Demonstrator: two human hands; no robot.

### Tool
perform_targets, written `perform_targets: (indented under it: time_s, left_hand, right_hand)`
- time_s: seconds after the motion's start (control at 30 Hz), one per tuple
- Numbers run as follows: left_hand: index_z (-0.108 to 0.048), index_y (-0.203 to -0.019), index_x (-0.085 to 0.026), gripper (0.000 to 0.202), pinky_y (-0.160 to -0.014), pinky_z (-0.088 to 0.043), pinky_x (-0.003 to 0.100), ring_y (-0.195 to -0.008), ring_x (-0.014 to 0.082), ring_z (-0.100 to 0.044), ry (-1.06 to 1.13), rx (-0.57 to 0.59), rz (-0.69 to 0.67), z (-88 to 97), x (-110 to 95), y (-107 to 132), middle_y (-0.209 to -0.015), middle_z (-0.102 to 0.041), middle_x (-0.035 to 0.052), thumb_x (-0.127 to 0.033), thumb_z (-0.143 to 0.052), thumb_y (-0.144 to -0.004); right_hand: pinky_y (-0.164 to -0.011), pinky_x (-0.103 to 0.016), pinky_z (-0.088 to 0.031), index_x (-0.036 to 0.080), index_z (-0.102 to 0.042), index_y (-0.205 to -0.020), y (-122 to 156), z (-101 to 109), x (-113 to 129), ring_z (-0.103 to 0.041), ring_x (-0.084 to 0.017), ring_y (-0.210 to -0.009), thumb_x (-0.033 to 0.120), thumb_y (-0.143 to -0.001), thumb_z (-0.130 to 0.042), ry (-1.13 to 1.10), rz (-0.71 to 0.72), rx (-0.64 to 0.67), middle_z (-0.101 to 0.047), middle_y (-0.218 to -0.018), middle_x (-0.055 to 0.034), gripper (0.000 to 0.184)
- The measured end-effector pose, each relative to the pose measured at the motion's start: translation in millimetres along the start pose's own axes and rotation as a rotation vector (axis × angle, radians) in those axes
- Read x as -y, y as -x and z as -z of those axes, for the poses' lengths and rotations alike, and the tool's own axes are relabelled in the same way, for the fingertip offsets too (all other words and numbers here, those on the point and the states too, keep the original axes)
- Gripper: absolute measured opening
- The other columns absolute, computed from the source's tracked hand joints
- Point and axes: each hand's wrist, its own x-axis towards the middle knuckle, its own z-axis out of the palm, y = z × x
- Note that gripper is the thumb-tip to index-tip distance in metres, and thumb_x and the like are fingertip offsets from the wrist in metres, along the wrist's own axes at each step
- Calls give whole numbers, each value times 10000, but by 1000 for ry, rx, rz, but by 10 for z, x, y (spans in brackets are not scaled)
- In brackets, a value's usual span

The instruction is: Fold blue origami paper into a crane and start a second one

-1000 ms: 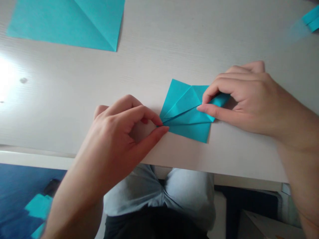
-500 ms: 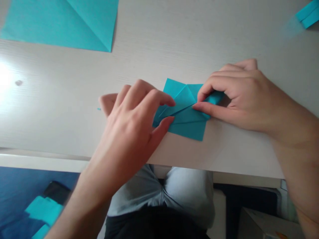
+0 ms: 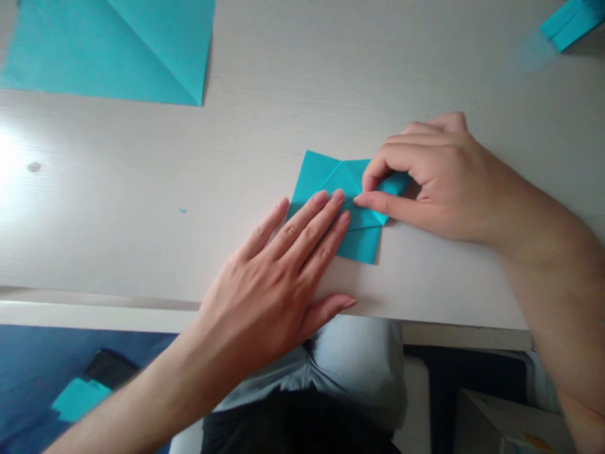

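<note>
A small folded piece of turquoise origami paper (image 3: 307,173) lies on the pale table near its front edge, with creases and layered flaps showing. My left hand (image 3: 283,271) rests flat on its left part, fingers stretched out and the thumb apart below. That hand covers the lower left corner of the paper. On the right side, my right hand (image 3: 420,176) pinches a flap of the paper between thumb and forefinger close to the centre. Its other fingers are curled, and part of the right end of the paper shows behind them.
A larger creased turquoise sheet (image 3: 142,63) lies at the back left of the table (image 3: 265,75). A folded turquoise piece (image 3: 571,25) is at the back right. A tiny scrap (image 3: 183,210) lies left of my hands. Below left are turquoise papers (image 3: 80,398) beside a dark object (image 3: 111,367).
My left hand has let go of its pinch near the paper's left side and now lies flat across it. My right hand keeps its pinch.
</note>
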Motion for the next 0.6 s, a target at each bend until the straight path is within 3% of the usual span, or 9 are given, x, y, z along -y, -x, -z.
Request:
perform_targets:
  time_s: [0.1, 0.3, 0.37, 0.47, 0.6]
  left_hand:
    - [-339, -1993, -182, 862, -1574, -381, 683, -1904, 419, -443, 59, -39, 15, -71, -18, 20, -2045, -404, 164, -633, -559, -1293]
    - [-295, -2007, -244, 867, -1584, -332, 730, -1902, 424, -447, 62, -46, 85, -87, -79, 34, -2044, -409, 150, -677, -536, -1297]
    - [-342, -1980, -191, 891, -1599, -330, 672, -1895, 397, -469, 38, -51, 103, -65, -98, 85, -2023, -442, 178, -729, -519, -1292]
    - [-447, -1928, -176, 820, -1594, -365, 574, -1852, 362, -551, -1, -97, 153, -27, -115, 227, -1979, -537, 185, -673, -584, -1290]
    - [-565, -1876, -234, 730, -1507, -479, 652, -1792, 436, -614, -68, -153, 264, 12, -143, 440, -1906, -607, 238, -600, -676, -1255]
  right_hand:
    - [-1198, -653, -442, 328, -683, -975, 2, -10, -11, -815, -374, -1120, 308, -1123, -760, -19, 8, -20, -859, -1017, -13, 168]
    - [-1160, -645, -461, 331, -722, -955, 0, -41, -47, -818, -382, -1106, 343, -1123, -775, -31, 15, -40, -857, -968, -21, 177]
    - [-1152, -647, -466, 337, -742, -950, 0, -44, -46, -818, -384, -1105, 369, -1130, -775, -26, 12, -44, -862, -965, -21, 186]
    - [-1166, -663, -455, 346, -741, -960, 4, -46, -49, -817, -384, -1096, 360, -1125, -758, -20, 9, -34, -874, -997, -15, 166]
    - [-1187, -676, -439, 358, -726, -981, 12, -56, -95, -814, -393, -1114, 406, -1118, -760, -27, 29, -46, -876, -1012, -12, 148]
